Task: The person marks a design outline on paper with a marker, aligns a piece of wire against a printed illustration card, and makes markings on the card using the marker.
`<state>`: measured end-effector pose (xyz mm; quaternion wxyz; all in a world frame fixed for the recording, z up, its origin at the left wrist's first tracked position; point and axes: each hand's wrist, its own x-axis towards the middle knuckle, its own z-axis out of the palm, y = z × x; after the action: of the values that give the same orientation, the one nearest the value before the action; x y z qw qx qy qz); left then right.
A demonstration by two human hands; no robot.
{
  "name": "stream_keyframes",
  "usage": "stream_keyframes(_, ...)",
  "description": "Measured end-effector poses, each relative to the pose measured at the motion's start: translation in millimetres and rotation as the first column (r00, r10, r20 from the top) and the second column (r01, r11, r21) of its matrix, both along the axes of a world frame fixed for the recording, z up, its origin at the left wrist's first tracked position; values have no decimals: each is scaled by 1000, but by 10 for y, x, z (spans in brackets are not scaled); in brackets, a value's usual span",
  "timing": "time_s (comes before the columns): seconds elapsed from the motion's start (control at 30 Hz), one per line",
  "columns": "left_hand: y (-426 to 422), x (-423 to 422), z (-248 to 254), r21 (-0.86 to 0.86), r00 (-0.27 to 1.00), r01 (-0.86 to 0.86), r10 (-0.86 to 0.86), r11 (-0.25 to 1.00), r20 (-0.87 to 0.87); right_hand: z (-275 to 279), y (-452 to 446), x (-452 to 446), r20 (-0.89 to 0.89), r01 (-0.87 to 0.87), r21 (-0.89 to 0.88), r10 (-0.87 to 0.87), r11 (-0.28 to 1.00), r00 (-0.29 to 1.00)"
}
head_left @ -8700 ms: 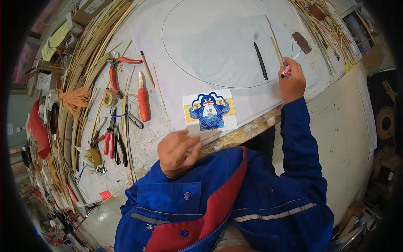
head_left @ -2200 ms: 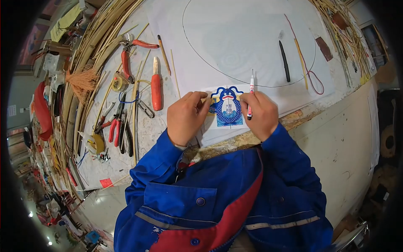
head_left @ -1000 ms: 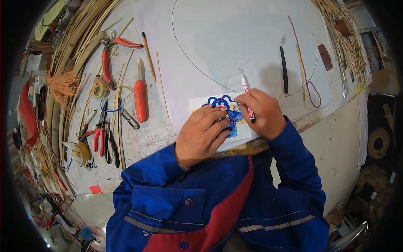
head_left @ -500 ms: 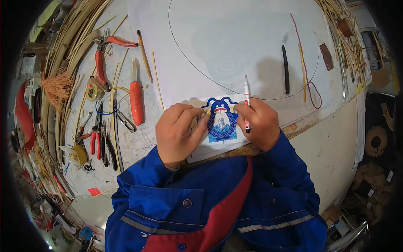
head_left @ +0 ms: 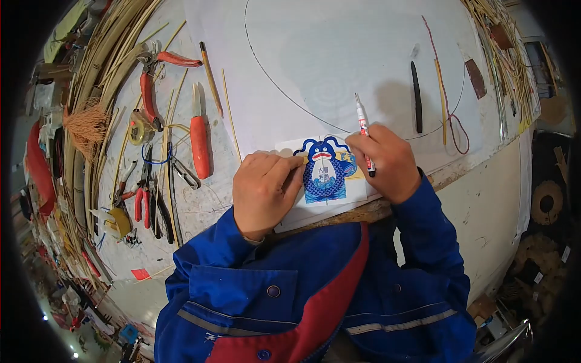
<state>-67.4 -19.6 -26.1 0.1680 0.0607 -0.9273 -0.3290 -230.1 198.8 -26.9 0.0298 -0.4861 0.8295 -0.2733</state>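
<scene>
A paper picture of a blue cartoon creature (head_left: 325, 172), with wavy feelers and a red mouth, lies on a white sheet at the table's near edge. My left hand (head_left: 266, 190) is closed in a pinch over the picture's left side. Whatever sits between its fingertips is hidden. Just off the picture's right side, my right hand (head_left: 390, 166) grips a white and red marker pen (head_left: 361, 115). The pen's slim tip points away from me, and its black end sticks out below the fingers.
A large sheet with a curved black line (head_left: 284, 94) covers the middle. To the left lie red-handled pruning shears (head_left: 148, 97), a red-handled knife (head_left: 199, 145), pliers (head_left: 142, 202) and cane strips (head_left: 109, 60). A black pen (head_left: 416, 97) and dark red cord (head_left: 448, 100) lie right.
My right hand has moved right, off the picture, with the marker pen still in it, uncovering the picture's right side. The left hand stays over the left side. The view has shifted slightly.
</scene>
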Motion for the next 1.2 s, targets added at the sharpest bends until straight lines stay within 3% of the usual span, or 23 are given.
stream_keyframes(0.43, 11, -33, -64, 84, 997, 2, 4, 996, -80, 66, -1, 70, 79, 35, -23, -33, 999, 996)
stream_keyframes(0.5, 8, -13, -44, 156, 999, -32, 32, 987, 0, 72, 21, 134, 123, 85, -45, -79, 995, 989)
stream_keyframes(1.2, 23, -26, -123, 212, 993, -118, 113, 970, 36, -25, 32, 381, 37, 149, -56, -147, 987, 988)
